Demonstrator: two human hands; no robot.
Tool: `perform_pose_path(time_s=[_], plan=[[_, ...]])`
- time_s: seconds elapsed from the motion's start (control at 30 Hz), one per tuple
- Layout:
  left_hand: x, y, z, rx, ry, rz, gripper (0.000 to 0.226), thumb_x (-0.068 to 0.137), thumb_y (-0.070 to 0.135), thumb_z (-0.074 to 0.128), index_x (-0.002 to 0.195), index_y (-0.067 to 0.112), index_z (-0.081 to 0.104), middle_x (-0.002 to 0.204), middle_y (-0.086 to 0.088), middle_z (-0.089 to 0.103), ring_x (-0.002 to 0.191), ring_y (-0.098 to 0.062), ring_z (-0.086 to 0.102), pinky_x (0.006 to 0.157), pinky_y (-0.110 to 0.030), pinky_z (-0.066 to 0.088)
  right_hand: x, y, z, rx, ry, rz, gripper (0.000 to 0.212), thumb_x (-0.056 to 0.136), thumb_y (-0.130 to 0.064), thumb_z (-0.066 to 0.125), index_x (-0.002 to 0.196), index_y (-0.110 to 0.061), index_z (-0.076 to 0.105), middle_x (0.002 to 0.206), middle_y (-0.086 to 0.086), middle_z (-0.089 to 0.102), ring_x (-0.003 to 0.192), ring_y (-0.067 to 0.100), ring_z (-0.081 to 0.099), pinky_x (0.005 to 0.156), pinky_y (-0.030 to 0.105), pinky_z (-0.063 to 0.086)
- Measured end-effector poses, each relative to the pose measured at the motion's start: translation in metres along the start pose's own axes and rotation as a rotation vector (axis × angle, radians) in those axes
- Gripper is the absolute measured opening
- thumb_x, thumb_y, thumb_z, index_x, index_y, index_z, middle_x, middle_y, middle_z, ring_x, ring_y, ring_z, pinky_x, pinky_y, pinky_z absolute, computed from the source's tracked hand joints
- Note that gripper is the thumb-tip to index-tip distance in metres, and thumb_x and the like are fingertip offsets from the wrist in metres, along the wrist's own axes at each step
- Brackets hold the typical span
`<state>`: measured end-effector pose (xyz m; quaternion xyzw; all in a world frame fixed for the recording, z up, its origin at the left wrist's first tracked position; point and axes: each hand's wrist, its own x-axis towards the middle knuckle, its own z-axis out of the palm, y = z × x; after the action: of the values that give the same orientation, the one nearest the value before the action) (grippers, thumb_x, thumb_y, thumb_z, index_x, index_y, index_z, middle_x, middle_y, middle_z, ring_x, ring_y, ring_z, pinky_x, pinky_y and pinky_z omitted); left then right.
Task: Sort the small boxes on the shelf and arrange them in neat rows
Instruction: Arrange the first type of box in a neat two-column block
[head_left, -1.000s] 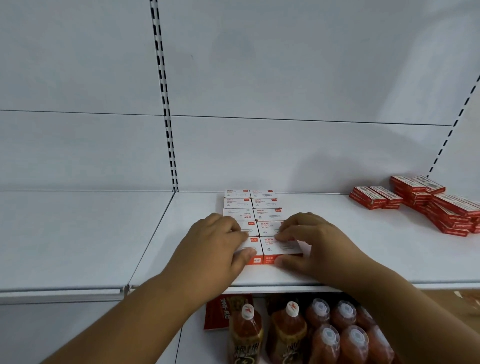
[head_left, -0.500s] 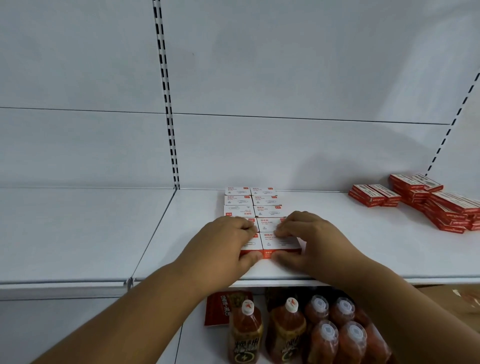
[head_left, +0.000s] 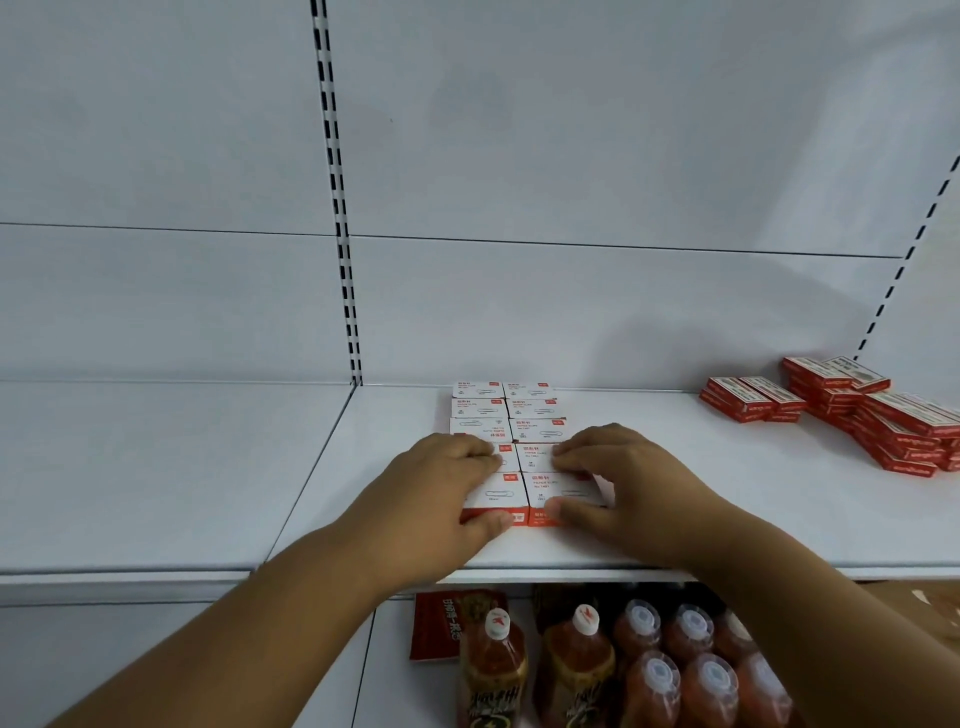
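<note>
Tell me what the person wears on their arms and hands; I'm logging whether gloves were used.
Nothing: the left hand and right hand are bare, without gloves, rings or a watch, and both forearms are uncovered as far as the frame shows, with no sleeve in view.

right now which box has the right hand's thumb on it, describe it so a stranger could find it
On the white shelf, two columns of white boxes run from the back wall toward the front edge. It is the front box of the right column. The right hand pinches it, thumb on its red front face, unlike the boxes behind it.
</note>
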<state>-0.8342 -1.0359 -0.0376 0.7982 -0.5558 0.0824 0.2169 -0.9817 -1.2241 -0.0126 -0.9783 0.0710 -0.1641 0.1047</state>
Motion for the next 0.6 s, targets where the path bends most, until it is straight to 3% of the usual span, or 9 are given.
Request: perform_pose_path(time_s=[0.1,0.17,0.27,0.4,0.47,0.6], plan=[[0.007,-0.003,-0.007,-0.055,-0.015,-0.023,0.062,0.091,0.061,0.044,0.144,0.028,0.043,0.145,0.016,0.040,0.130,-0.002,0.030,0.103,-0.017,0.021,0.009,-0.001,-0.003,0.036,0.036,0.008,0.072,0.081,-0.075,0.040,0.120,-0.020,0.067,0.125,-0.006,0.062,0.118,0.012,0.053,0.101,0.026,0.040],[0.019,-0.009,-0.012,-0.096,-0.009,-0.077,0.052,0.098,0.049,0.040,0.144,0.026,0.043,0.148,0.012,0.040,0.132,-0.005,0.031,0.102,-0.017,0.021,0.019,0.001,-0.001,0.019,0.041,0.028,0.066,0.087,-0.067,0.042,0.132,-0.021,0.058,0.140,-0.006,0.052,0.130,0.011,0.044,0.108,0.025,0.029],[0.039,-0.019,-0.018,-0.091,-0.040,-0.128,0.043,0.102,0.034,0.043,0.143,0.022,0.045,0.150,0.007,0.041,0.135,-0.009,0.034,0.100,-0.014,0.020,0.038,0.006,0.002,-0.010,-0.054,0.075,0.052,0.096,-0.050,0.047,0.139,-0.021,0.051,0.151,-0.006,0.040,0.139,0.011,0.033,0.107,0.018,0.018],[0.048,-0.025,-0.013,-0.116,-0.080,-0.166,0.039,0.098,0.032,0.053,0.135,0.022,0.055,0.137,0.006,0.055,0.123,-0.011,0.049,0.092,-0.017,0.032,0.050,0.007,0.007,-0.017,-0.123,0.104,0.044,0.097,-0.043,0.047,0.126,-0.013,0.060,0.140,-0.001,0.053,0.129,0.017,0.045,0.105,0.024,0.030],[0.048,-0.027,-0.009,-0.124,-0.065,-0.170,0.038,0.097,0.033,0.055,0.133,0.022,0.058,0.134,0.008,0.057,0.120,-0.009,0.050,0.090,-0.017,0.033,0.050,0.008,0.010,0.005,-0.089,0.106,0.043,0.096,-0.044,0.050,0.126,-0.017,0.062,0.141,-0.004,0.053,0.129,0.013,0.045,0.103,0.019,0.027],[0.051,-0.028,-0.006,-0.091,-0.084,-0.158,0.039,0.098,0.036,0.051,0.135,0.023,0.057,0.146,0.011,0.046,0.132,-0.007,0.040,0.101,-0.016,0.027,0.049,0.010,0.014,0.010,-0.074,0.092,0.042,0.096,-0.045,0.051,0.129,-0.022,0.062,0.144,-0.009,0.049,0.133,0.007,0.040,0.100,0.012,0.020]])
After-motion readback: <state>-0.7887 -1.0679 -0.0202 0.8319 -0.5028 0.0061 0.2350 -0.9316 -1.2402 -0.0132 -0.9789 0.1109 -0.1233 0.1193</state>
